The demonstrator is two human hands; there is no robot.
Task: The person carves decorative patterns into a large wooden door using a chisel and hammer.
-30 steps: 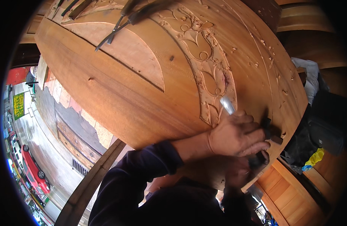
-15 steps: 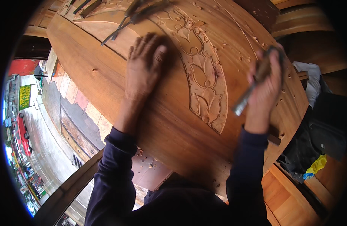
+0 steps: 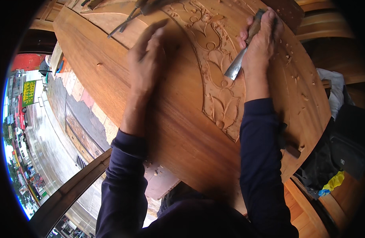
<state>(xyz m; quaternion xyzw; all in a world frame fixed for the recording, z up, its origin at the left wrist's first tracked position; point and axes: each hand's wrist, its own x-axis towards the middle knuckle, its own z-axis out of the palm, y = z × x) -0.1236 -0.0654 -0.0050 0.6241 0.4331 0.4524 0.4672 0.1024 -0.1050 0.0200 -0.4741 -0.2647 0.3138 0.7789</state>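
Note:
My right hand (image 3: 262, 37) grips a chisel (image 3: 235, 67) by its wooden handle. The flat metal blade points down and left, over a carved band (image 3: 220, 101) of leaves and round buds. Whether the edge touches the wood I cannot tell. Left of the band, my left hand (image 3: 146, 53) is tilted on its side, with fingers stretched out and smeared by motion; nothing shows in it. Beneath both hands lies the large brown wooden panel (image 3: 178, 131).
More carving tools (image 3: 129, 20) lie at the panel's far left. Wood chips (image 3: 289, 59) are scattered on the right. A dark block (image 3: 292, 151) sits by my right forearm. Black bags (image 3: 349, 135) and a white cloth (image 3: 332, 81) are beyond the right edge. A street (image 3: 51, 131) shows at left.
My right hand has moved up and left with the chisel, bringing its blade over the carved band. My left hand, earlier palm down near the panel, has turned onto its side.

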